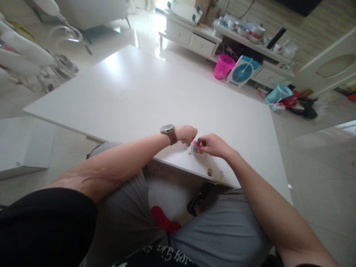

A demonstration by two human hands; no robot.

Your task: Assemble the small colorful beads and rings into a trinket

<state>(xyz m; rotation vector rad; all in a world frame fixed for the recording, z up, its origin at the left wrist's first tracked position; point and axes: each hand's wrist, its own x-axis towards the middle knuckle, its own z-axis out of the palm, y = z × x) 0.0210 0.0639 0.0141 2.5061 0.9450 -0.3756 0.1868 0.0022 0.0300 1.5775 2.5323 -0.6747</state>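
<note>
On the white table (172, 96), near its front edge, lies a small clear bag (195, 147) with colourful bits in it. My left hand (187, 134), with a watch (167, 129) on its wrist, is closed at the upper left of the bag; what its fingers hold is hidden. My right hand (211, 145) pinches the bag's right side between thumb and fingers. A tiny yellow piece (190, 152) sits by the bag's lower left corner. Closer to the edge are a small yellow and blue figure (209, 172) and a small pale piece (221, 174).
My legs are below the table's front edge, by a red object (164, 219). Beyond the table stand a pink basket (223, 66), a blue and white fan (242, 71), a light blue basket (278, 93) and a cabinet (191, 39). White chair-like frames (25, 55) are at the left.
</note>
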